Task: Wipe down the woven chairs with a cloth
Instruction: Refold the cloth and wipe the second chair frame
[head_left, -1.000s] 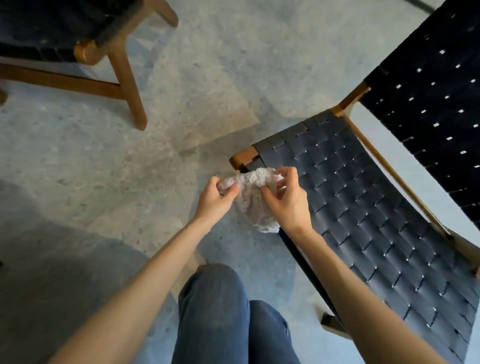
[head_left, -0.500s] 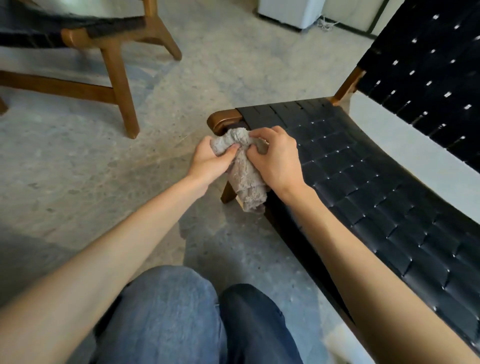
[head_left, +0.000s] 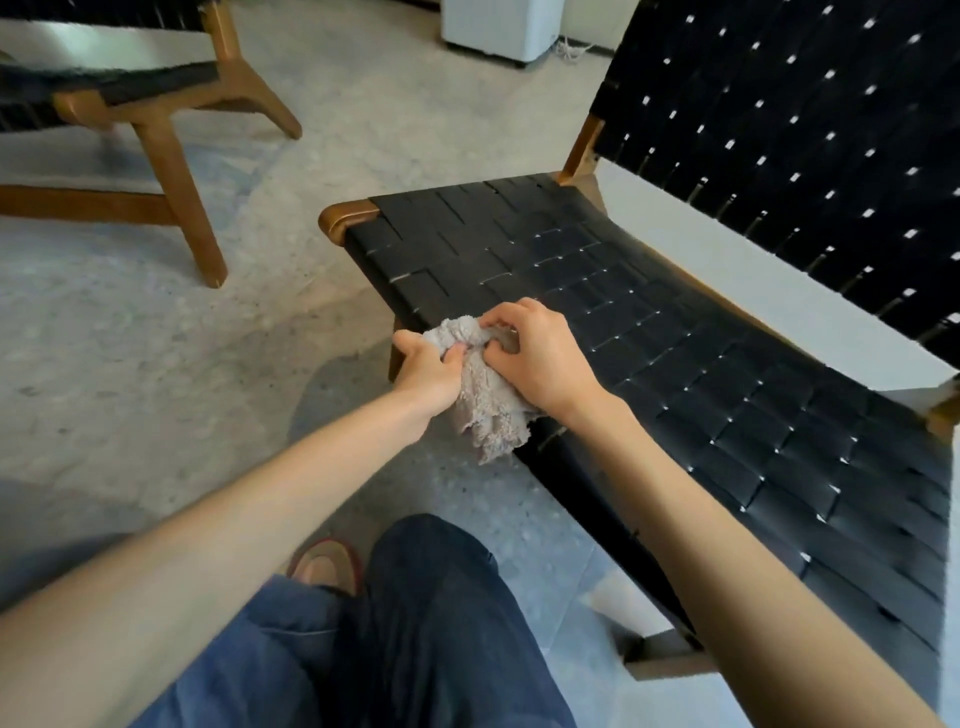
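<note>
Fingers (head_left: 500, 318): on both hands they are curling inward and pinching the cloth (head_left: 485, 408); none are lying straight.
Left hand (head_left: 426, 371): it is gripping the cloth's upper left fold, with the thumb pressing into it.
Right hand (head_left: 540, 358): it is bunching the upper right fold, with the knuckles rising above the seat (head_left: 675, 374).
Cloth position: the pale, nubby wad is hanging between the hands at the seat's front edge, its lower end drooping toward the floor (head_left: 156, 364).
Woven chair (head_left: 779, 156): with black strapping on a wooden frame, it is standing just beside the person's knees.
Second chair (head_left: 156, 119): it is standing well apart, at upper left.
Step in hand: the person is apparently gathering the cloth into a pad; wiping of this seat is not yet under way.
Next move: it is probably calling for one hand to press the pad flat on the weave and sweep along the straps.
</note>
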